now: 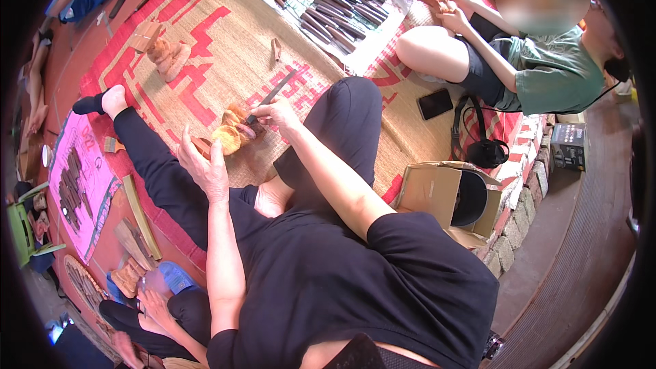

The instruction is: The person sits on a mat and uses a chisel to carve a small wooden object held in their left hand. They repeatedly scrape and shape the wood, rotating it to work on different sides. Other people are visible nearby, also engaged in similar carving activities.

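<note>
My left hand (pixel 207 167) holds a wooden carving (pixel 227 138) low over the woven mat (pixel 253 24), between my spread legs. One end of the carving is round and pale yellow; the rest is brown and partly hidden. My right hand (pixel 280 116) grips a long, thin, flat dark tool (pixel 279 85), like a file, slanting up and away from the fingers. Its lower end lies close beside the carving; whether they touch I cannot tell. Farther left on the mat rests another brown wooden carving (pixel 169 58), and a small wood piece (pixel 275 50) lies beyond my hands.
Many dark-handled carving tools (pixel 335 0) lie on a white sheet. At right a person in a green shirt (pixel 557 78) holds a wooden carving. Nearby are a phone (pixel 435 104) and a cardboard box (pixel 427 195). Another person's hand (pixel 156 307) shows at lower left, near more tools (pixel 74 188).
</note>
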The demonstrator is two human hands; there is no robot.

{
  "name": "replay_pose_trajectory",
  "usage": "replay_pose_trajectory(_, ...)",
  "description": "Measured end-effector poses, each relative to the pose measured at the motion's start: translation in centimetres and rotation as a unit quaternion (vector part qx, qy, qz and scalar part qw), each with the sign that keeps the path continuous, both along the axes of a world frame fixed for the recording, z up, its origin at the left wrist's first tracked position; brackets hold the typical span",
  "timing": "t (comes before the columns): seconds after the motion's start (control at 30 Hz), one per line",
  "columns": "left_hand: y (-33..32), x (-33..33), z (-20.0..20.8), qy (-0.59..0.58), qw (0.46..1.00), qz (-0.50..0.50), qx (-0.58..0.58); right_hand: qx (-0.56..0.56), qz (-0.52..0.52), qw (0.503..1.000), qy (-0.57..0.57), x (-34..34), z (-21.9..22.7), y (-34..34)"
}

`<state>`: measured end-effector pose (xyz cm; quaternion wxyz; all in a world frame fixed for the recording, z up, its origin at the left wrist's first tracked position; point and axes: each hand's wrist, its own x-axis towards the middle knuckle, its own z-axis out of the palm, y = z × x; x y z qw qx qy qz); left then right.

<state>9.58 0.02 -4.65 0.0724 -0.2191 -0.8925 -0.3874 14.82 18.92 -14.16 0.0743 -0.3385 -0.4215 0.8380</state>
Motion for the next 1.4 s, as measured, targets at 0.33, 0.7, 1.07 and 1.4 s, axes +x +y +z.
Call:
replay_pose_trajectory(0.33,-0.6,-0.2,0.0,0.002,1.000,-0.003,0.012,0.004,-0.015,1.000,-0.013,0.0,-0.3,-0.8)
replay_pose_trajectory(0.7,-0.2,-0.1,0.2,-0.008,1.000,-0.011,0.018,0.000,-0.012,0.998,-0.061,1.8,1.8,-0.9)
replay_pose_trajectory(1.07,-0.7,-0.7,-0.2,-0.034,0.999,0.014,0.041,0.029,0.034,0.999,-0.018,1.7,1.4,-1.6)
replay_pose_trajectory(1.4,-1.3,-1.4,-0.7,-0.088,0.994,0.036,0.060,0.097,0.077,0.992,0.036,1.2,0.4,-2.2)
